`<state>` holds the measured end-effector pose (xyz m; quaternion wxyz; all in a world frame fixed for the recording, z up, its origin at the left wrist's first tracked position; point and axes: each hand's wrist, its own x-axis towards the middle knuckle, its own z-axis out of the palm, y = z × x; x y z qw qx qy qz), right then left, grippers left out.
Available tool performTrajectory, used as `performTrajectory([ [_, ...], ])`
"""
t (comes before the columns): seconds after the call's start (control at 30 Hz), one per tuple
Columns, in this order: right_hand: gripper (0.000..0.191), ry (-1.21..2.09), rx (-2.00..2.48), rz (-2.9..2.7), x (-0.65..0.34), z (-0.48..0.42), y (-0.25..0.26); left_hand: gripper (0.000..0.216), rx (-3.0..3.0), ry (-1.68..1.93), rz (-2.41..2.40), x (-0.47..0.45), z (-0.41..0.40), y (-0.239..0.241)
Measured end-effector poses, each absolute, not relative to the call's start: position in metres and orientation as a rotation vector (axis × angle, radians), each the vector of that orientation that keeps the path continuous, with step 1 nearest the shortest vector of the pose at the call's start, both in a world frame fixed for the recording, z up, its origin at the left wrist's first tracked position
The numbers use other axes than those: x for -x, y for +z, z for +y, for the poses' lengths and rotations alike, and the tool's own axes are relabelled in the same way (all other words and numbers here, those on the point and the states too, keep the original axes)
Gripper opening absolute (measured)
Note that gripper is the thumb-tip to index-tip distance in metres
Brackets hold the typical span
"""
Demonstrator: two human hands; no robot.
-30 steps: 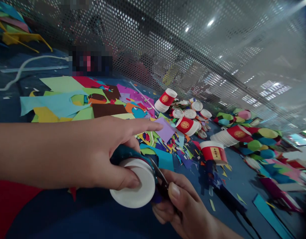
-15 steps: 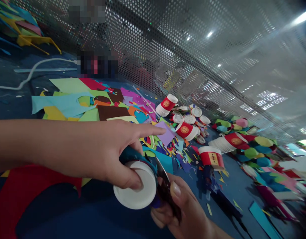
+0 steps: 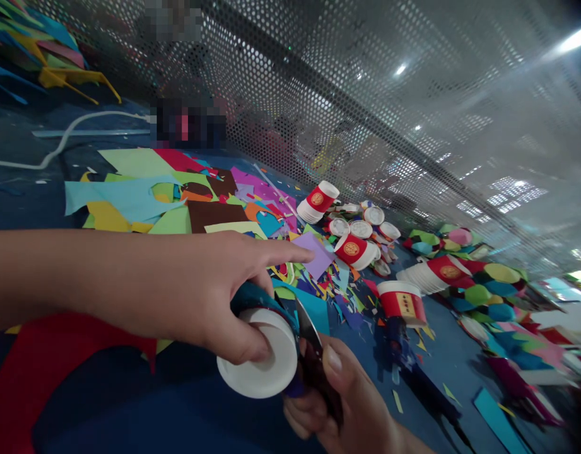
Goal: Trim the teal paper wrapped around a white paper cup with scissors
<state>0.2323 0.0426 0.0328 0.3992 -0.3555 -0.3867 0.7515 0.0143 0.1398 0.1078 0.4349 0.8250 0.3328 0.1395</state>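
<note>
My left hand (image 3: 214, 296) grips a paper cup (image 3: 266, 372), thumb pressed on its white base and index finger stretched out to the right. Dark teal paper covers the visible side of the cup. Closed around the handles of a pair of scissors (image 3: 310, 328) is my right hand (image 3: 342, 391). The scissor blade lies along the right side of the cup, close against the teal paper; its lower part and the handles are partly hidden by my fingers. Below my left forearm lies a red sheet (image 3: 67, 366) with a curved cut edge.
Coloured paper scraps (image 3: 214, 214) spread behind my hands. Stacked red-and-white paper cups (image 3: 354, 249) lie to the right, with one cup (image 3: 402, 302) standing nearer. A dark glue gun (image 3: 417, 375) rests beside it. A perforated metal screen (image 3: 271, 82) rises behind; a white cable (image 3: 58, 142) runs at left.
My hands, the cup and the scissors keep nearly the same pose. One scissor blade tip that showed left of the other is now barely visible. The view has shifted slightly.
</note>
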Motion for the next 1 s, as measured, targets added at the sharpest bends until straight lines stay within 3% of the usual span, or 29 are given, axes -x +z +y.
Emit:
performTrajectory([
  [1.0,0.039,1.842,0.756,-1.044,-0.226,0.048,0.039,0.092,-2.253,0.412,0.818,-0.012,0.149,0.102],
])
